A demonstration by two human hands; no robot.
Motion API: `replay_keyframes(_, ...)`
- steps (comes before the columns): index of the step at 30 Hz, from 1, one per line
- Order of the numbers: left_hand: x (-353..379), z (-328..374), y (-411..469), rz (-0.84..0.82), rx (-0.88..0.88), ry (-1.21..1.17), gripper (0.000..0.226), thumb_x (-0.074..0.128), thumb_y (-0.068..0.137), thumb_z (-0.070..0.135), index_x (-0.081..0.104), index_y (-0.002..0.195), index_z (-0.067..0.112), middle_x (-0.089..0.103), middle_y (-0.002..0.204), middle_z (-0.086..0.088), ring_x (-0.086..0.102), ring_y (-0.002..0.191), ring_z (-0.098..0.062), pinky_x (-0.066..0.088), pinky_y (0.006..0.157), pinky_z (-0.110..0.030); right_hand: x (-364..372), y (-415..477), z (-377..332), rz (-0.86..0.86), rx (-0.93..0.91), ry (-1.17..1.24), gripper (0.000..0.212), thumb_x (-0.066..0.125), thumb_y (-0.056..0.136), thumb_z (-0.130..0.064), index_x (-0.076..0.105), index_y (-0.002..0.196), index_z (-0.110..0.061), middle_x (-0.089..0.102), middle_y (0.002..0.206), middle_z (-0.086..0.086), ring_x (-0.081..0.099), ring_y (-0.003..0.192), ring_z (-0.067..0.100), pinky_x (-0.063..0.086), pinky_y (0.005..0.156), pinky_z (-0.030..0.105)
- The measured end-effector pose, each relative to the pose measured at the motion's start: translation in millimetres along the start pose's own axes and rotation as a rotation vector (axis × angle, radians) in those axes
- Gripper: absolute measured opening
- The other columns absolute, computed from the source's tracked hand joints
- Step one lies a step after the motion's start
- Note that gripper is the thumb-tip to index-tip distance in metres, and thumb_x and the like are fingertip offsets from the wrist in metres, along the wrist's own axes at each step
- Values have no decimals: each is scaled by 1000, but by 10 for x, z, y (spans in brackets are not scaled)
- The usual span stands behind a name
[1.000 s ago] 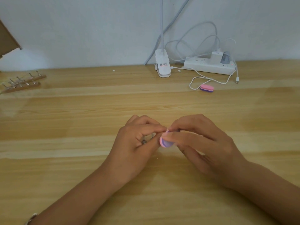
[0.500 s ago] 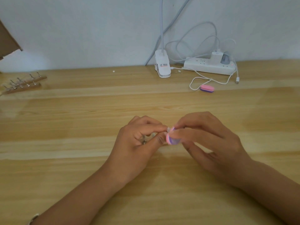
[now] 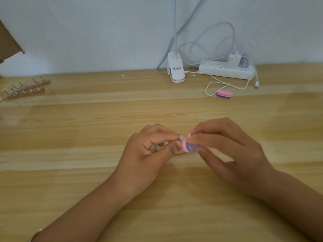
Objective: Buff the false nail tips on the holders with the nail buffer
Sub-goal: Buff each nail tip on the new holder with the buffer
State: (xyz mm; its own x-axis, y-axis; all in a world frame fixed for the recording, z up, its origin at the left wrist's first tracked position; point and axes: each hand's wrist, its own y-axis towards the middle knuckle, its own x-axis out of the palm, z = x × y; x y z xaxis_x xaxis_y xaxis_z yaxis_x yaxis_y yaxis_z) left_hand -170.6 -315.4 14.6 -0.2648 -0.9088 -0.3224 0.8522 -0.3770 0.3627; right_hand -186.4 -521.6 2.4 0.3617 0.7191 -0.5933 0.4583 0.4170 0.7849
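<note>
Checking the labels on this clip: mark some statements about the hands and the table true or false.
1. The right hand pinches a pink and purple buffer. True.
2. A second buffer lies on the table by the white cable. True.
3. The left hand rests flat and empty. False: it pinches a small holder with a nail tip.
4. The wooden racks stand beside the power strip. False: they are at the far left; the power strip is at the back right.
5. Nothing is plugged into the power strip. False: two plugs sit in it.
</note>
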Motion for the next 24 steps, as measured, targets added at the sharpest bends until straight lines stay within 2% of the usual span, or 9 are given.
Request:
replay_keyframes(3, 4, -11, 6, -4, -5, 51, 15, 66, 84, 27, 78, 90, 21, 63, 79, 13, 52, 78, -8, 35, 72, -16, -62, -9, 66, 26, 60, 0, 28, 66, 89, 4, 64, 113, -12, 66, 105, 10, 64, 96, 24, 50, 85, 34)
replay_keyframes(5, 16, -14, 10, -6, -11, 70, 16, 65, 83, 27, 78, 93, 24, 58, 76, 11, 50, 76, -8, 34, 69, -16, -19, -13, 13, 49, 60, 35, 27, 64, 91, 1, 63, 114, -11, 65, 108, 8, 64, 99, 21, 50, 87, 31)
replay_keyframes(8, 9, -14, 0, -14, 4, 77, 13, 69, 85, 24, 77, 95, 26, 56, 73, 9, 47, 73, -7, 33, 68, -15, 46, -21, -51, 11, 3, 31, 33, 64, 88, 7, 64, 116, -10, 65, 109, 8, 63, 100, 22, 47, 89, 27)
replay_keyframes(12, 0, -17, 3, 4, 11, 100, 13, 68, 85, 24, 78, 92, 21, 57, 71, 10, 47, 71, -5, 32, 66, -10, -37, -7, 56, 22, 73, -17, 23, 63, 90, 5, 69, 110, -4, 66, 106, 11, 64, 97, 24, 50, 86, 34)
replay_keyframes(14, 10, -7, 2, 2, 15, 83, 16, 66, 83, 23, 78, 94, 22, 56, 70, 14, 47, 69, -3, 32, 65, -9, -26, -4, 9, 51, 67, 1, 23, 62, 91, 2, 67, 112, -7, 65, 107, 8, 63, 99, 21, 49, 88, 30)
replay_keyframes(18, 18, 5, -24, 4, 28, 80, 18, 68, 82, 26, 78, 96, 28, 55, 69, 11, 48, 67, -4, 36, 64, -15, 35, -13, -57, 19, -8, 0, 31, 65, 87, 9, 68, 113, -7, 66, 106, 10, 63, 99, 22, 47, 89, 27)
replay_keyframes(21, 10, -1, -9, 15, 3, 91, 17, 68, 83, 27, 77, 98, 29, 56, 70, 1, 48, 67, -16, 40, 63, -30, 18, -5, 5, 15, 34, -1, 33, 65, 87, 8, 66, 114, -10, 66, 107, 10, 63, 98, 23, 49, 87, 30)
replay_keyframes(24, 11, 8, -3, 9, 14, 79, 14, 71, 83, 33, 76, 96, 33, 55, 69, 3, 47, 66, -19, 39, 63, -29, 72, -12, -57, 31, 10, 13, 32, 64, 88, 8, 67, 115, -9, 65, 108, 7, 62, 100, 20, 46, 89, 26)
